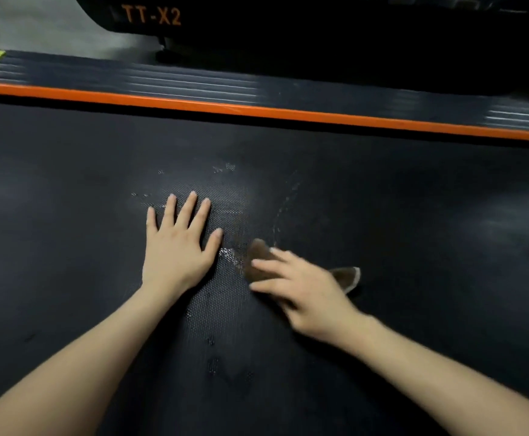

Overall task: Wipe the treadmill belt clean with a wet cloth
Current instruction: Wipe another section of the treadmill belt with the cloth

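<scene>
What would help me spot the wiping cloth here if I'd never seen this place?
Start at the wide black treadmill belt below the orange strip. Two hands rest on it; look under the right hand, whose fingers press down on a small brown cloth with a pale edge. It is the only brown thing on the belt, with wet patches glistening beside it.

Likely a gym: a textured black treadmill belt point(414, 215), its orange-edged side rail point(194, 84) at twelve o'clock, and a "TT-X2" machine point(288, 29) beyond.
</scene>
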